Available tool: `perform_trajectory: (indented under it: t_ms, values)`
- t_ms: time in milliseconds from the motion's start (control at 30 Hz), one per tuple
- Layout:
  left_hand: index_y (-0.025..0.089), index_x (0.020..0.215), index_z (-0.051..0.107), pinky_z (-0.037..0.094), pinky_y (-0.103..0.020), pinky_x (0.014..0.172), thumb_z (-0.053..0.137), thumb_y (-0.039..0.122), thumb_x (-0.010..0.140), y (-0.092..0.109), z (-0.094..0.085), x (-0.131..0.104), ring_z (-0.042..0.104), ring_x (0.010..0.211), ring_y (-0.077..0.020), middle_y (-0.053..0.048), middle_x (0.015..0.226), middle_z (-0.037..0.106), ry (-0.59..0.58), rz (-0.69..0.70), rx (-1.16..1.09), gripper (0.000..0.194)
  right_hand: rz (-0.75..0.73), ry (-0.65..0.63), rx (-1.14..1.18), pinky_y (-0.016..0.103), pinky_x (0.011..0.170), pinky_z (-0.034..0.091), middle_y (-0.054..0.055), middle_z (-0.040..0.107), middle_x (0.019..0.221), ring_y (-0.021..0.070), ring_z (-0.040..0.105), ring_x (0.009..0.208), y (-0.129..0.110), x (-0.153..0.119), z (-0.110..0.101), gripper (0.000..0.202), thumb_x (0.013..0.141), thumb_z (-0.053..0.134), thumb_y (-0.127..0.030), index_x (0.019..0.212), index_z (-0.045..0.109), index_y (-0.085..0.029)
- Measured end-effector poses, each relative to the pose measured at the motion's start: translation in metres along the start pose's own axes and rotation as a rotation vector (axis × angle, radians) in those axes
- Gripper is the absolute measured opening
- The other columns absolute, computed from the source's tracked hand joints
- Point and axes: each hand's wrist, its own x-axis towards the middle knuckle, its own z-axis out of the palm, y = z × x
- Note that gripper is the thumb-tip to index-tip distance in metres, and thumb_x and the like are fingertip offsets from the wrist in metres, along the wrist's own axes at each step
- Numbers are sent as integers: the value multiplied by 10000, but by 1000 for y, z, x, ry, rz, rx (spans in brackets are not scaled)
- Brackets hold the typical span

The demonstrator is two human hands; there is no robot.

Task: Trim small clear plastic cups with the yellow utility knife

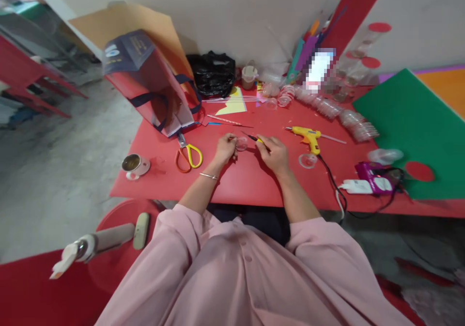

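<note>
My left hand [227, 147] is closed on the edge of a small clear plastic cup [241, 144], above the red table. In my right hand [274, 154] is a thin pointed tool [252, 137] with a black and yellow handle. Its tip points left, just above the cup; whether the two touch I cannot tell. To the right lie a yellow glue gun [307, 137] and a clear plastic piece [308, 160]. Scissors [189, 156] with one orange and one yellow handle rest left of my left hand.
A mug [135, 165] stands near the table's left edge, before a large paper bag [148, 81]. Stacked clear cups [329, 108] line the back right, beside a green sheet [414, 132]. A purple power strip [376, 178] and a black cord [330, 176] lie at right.
</note>
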Motion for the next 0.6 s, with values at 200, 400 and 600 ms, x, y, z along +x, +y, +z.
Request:
perform_trajectory:
  t_ms: [200,400,600]
  values:
    - [174,938,705,490,-308,718,775,97,775,16,-20,-27,682,810,-220,-119,916,718,170,299,203,193,-17,10,44,413,981,527,116,763,1148,244,699,1048,2,0,2,440,1057,470,-479,1328,709,-226]
    - [226,728,693,474,-302,728,802,278,821,13,-73,-111,584,885,-228,-96,962,627,289,461,173,152,31,15,-15,419,955,534,127,768,1101,256,708,1027,4,1,3,484,1050,454,-523,1315,715,-213]
    - [209,727,651,491,-302,727,781,420,804,-17,-196,-172,512,700,-169,-25,827,582,969,289,519,260,39,13,-25,424,962,538,121,772,1114,260,715,1037,4,1,6,466,1037,470,-532,1304,721,-245]
